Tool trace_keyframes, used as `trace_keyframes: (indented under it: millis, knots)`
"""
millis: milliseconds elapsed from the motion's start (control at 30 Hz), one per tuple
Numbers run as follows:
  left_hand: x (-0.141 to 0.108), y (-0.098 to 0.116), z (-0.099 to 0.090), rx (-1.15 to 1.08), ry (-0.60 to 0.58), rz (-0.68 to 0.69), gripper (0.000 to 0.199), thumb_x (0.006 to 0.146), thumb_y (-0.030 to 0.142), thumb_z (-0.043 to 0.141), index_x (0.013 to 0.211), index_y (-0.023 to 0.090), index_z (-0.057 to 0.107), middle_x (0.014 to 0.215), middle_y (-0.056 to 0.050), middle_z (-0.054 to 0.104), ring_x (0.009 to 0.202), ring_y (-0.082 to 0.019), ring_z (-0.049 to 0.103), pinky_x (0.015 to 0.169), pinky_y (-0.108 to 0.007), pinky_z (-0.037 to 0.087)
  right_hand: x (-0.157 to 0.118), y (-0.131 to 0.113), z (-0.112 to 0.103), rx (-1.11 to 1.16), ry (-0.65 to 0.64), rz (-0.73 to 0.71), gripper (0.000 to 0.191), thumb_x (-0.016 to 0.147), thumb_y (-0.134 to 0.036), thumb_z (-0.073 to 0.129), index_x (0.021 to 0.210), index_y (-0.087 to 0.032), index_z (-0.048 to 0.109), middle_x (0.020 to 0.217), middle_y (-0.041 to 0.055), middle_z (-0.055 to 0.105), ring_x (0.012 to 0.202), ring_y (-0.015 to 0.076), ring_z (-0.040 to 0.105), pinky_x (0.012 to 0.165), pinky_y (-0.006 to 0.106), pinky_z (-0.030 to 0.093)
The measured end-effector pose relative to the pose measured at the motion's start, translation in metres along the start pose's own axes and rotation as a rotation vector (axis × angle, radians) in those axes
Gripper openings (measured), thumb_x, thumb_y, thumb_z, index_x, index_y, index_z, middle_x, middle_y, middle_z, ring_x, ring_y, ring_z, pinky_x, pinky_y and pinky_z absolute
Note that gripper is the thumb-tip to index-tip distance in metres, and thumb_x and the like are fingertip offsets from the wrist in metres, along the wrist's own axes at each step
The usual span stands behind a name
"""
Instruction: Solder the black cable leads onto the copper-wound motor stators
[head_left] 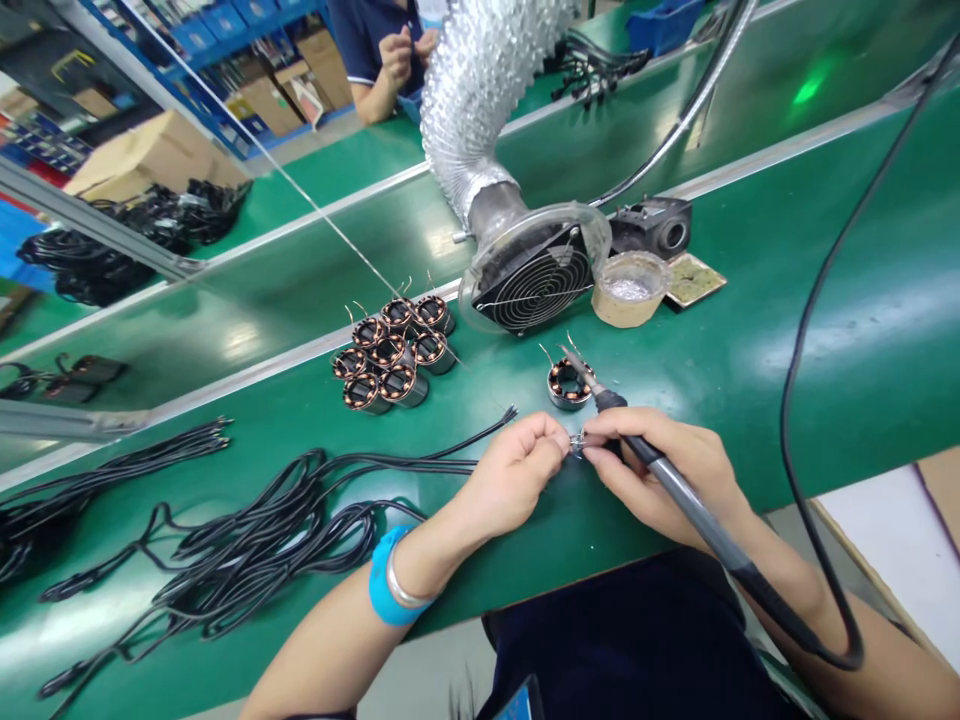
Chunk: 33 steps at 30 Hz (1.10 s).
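My left hand [521, 468] pinches one side of a small metallic part with thin wires [577, 442], in front of my body. The fingertips of my right hand [664, 470] close on its other side, and the same hand holds a soldering iron [694, 505] whose tip points up and away. Just beyond my fingers, a single copper-wound stator [569, 384] stands on the green table with two wire ends sticking up, close to the iron's tip. Black cables [292, 530] lie left of my left hand.
Several stators [390, 352] stand grouped at the back left. Behind the lone stator are a fan [536, 285] on a silver duct [469, 90], a round tub [630, 290] and a sponge [694, 278]. The iron's cord [795, 380] loops at right. Another person's hand [396, 58] shows across the bench.
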<state>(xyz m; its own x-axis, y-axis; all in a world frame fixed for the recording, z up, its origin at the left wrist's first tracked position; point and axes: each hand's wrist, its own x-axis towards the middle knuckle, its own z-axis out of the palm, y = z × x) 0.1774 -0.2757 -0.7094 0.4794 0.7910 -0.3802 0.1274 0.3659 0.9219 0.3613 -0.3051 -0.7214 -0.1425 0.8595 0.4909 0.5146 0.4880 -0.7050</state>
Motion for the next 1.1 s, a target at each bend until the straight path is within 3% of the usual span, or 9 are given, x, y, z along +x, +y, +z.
trace_keyframes:
  millis: [133,267,433,533,667,767,933,1100]
  knots:
    - [-0.003,-0.003,0.008,0.003,0.100,0.005,0.024,0.092,0.035,0.049,0.075,0.019,0.044,0.056,0.010,0.032,0.047,-0.006,0.022,0.049,-0.021,0.022,-0.001,0.003,0.009,-0.059,0.140,-0.004,0.020,0.085,-0.010,0.065,0.100,-0.023,0.063,0.084,-0.0026,0.072,0.056,0.0080,0.062,0.065,0.020,0.056]
    - [-0.004,-0.006,0.015,0.011,0.165,0.005,0.023,0.093,0.033,0.047,0.074,0.020,0.043,0.056,0.009,0.032,0.048,-0.007,0.024,0.050,-0.021,0.023,-0.003,0.002,0.009,-0.055,0.144,-0.063,0.024,0.085,-0.008,0.065,0.105,-0.022,0.064,0.089,0.0003,0.073,0.069,0.0117,0.069,0.072,0.022,0.059]
    - [-0.006,-0.008,0.018,0.063,0.205,0.011,0.023,0.094,0.032,0.046,0.075,0.020,0.045,0.057,0.008,0.035,0.050,-0.008,0.028,0.051,-0.021,0.025,-0.009,-0.008,-0.012,0.007,0.124,-0.002,0.036,0.090,-0.007,0.062,0.121,-0.025,0.065,0.099,0.0014,0.075,0.081,0.0142,0.072,0.077,0.025,0.060]
    - [-0.008,-0.009,0.018,0.083,0.202,0.033,0.023,0.095,0.031,0.046,0.075,0.019,0.046,0.059,0.007,0.036,0.052,-0.008,0.029,0.052,-0.021,0.026,-0.013,-0.013,-0.031,0.062,0.105,-0.015,0.046,0.089,-0.011,0.064,0.133,-0.025,0.061,0.098,0.0030,0.073,0.077,0.0155,0.069,0.070,0.028,0.058]
    - [-0.008,-0.010,0.017,0.100,0.201,0.043,0.022,0.095,0.030,0.045,0.076,0.019,0.047,0.059,0.007,0.037,0.052,-0.008,0.030,0.052,-0.021,0.026,-0.019,-0.014,-0.046,0.120,0.097,0.040,0.030,0.087,-0.015,0.064,0.115,-0.023,0.071,0.080,-0.0002,0.066,0.062,0.0114,0.057,0.054,0.024,0.049]
    - [-0.008,-0.010,0.017,0.105,0.202,0.037,0.023,0.095,0.030,0.045,0.075,0.019,0.046,0.059,0.007,0.036,0.052,-0.008,0.030,0.052,-0.021,0.026,-0.022,-0.009,-0.046,0.155,0.150,0.109,0.019,0.087,-0.018,0.065,0.103,-0.022,0.073,0.077,-0.0005,0.063,0.060,0.0114,0.056,0.053,0.024,0.047]
    - [-0.009,-0.009,0.018,0.107,0.205,0.026,0.023,0.095,0.030,0.045,0.074,0.019,0.045,0.059,0.007,0.036,0.052,-0.008,0.030,0.052,-0.021,0.026,-0.021,-0.007,-0.042,0.163,0.149,0.132,0.017,0.085,-0.017,0.065,0.099,-0.023,0.073,0.077,0.0004,0.065,0.058,0.0137,0.058,0.054,0.027,0.050]
    - [-0.009,-0.010,0.018,0.111,0.198,0.028,0.024,0.096,0.034,0.046,0.076,0.020,0.046,0.059,0.007,0.035,0.053,-0.009,0.030,0.052,-0.021,0.026,-0.014,-0.014,-0.042,0.144,0.124,0.077,0.017,0.083,-0.016,0.064,0.096,-0.022,0.072,0.070,-0.0027,0.062,0.051,0.0101,0.052,0.048,0.025,0.045]
